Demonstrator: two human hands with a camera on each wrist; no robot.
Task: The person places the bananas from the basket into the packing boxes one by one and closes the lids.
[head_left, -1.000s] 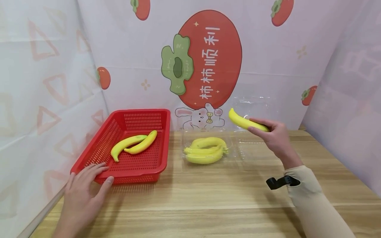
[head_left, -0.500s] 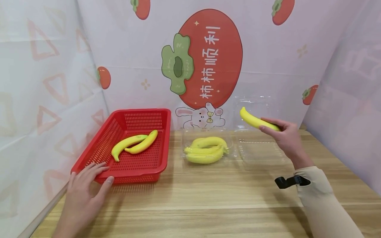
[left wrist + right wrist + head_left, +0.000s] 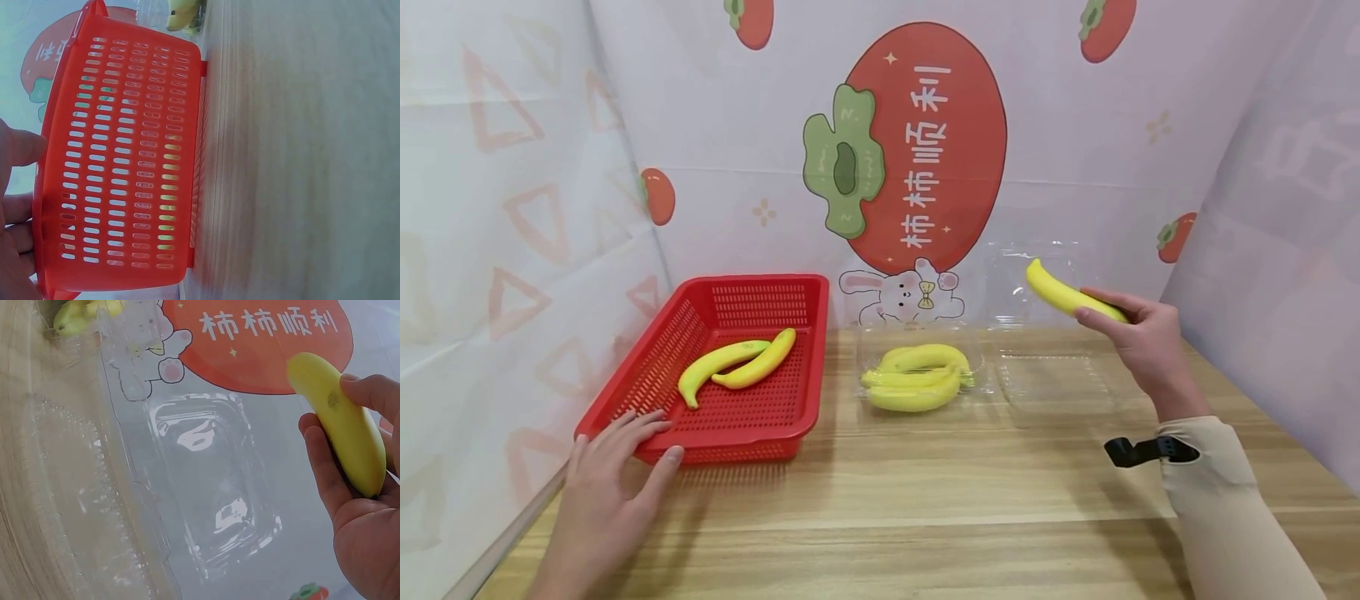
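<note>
My right hand (image 3: 1138, 337) grips a yellow banana (image 3: 1067, 296) in the air, over the open clear plastic clamshell box (image 3: 1054, 375) at the right; its upright lid (image 3: 212, 481) fills the right wrist view beside the banana (image 3: 340, 422). My left hand (image 3: 613, 475) rests with spread fingers on the near left corner of the red perforated basket (image 3: 790, 421), which holds two bananas (image 3: 737, 364). A second clear box in the middle holds a pile of bananas (image 3: 917, 379). The left wrist view shows the basket wall (image 3: 125, 162) and my fingertips (image 3: 19, 206) on its rim.
The wooden table (image 3: 925, 517) is walled by printed white panels on the left, back and right. A black strap (image 3: 1142, 450) sits on my right wrist.
My right hand has carried the banana to the right and slightly up, from above the middle box to over the right clamshell. The left hand has stayed on the basket.
</note>
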